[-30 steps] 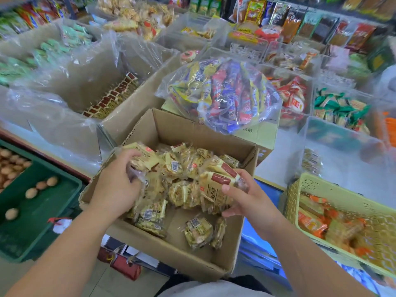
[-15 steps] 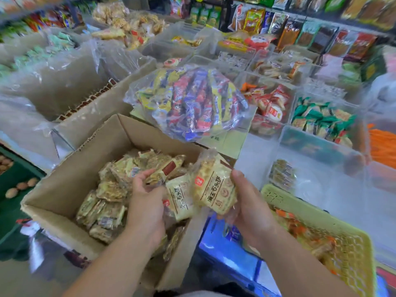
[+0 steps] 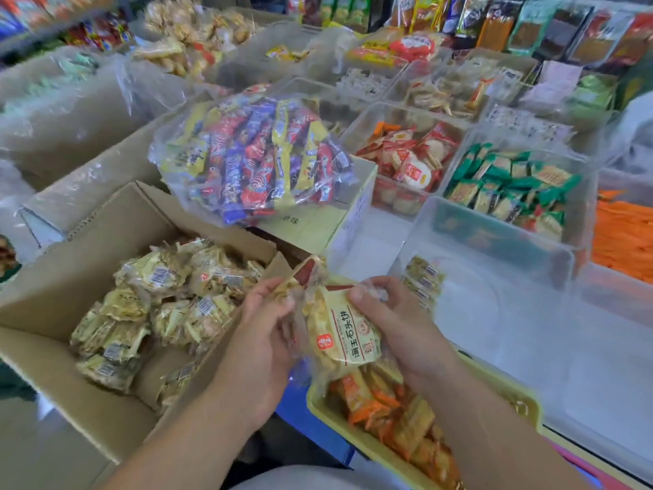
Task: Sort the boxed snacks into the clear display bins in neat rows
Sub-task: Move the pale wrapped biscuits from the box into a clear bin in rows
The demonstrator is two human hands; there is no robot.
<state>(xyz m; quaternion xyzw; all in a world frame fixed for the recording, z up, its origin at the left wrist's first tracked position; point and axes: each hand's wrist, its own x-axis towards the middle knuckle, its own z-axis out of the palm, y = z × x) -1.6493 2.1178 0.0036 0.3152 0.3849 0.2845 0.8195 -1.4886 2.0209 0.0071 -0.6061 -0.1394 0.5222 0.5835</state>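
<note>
Both hands hold a stack of yellow biscuit packets (image 3: 344, 330) above the gap between the cardboard box and a yellow basket. My left hand (image 3: 263, 334) grips the stack's left side; my right hand (image 3: 392, 320) pinches its top right edge. The open cardboard box (image 3: 116, 228) at the left holds several more of the same packets (image 3: 159, 302). A large clear display bin (image 3: 501, 249) stands just right of my hands, with a few of these packets (image 3: 422, 277) lined against its near left wall.
A yellow basket (image 3: 526, 401) of orange snack packs sits under my right forearm. A big clear bag of mixed wafer bars (image 3: 254, 153) lies on a carton behind the box. Other clear bins hold red-white (image 3: 410, 160) and green packets (image 3: 512, 182).
The packets in both hands have moved right, off the box and toward the clear bin. My hands have closed together on one stack, and the view has swung rightward.
</note>
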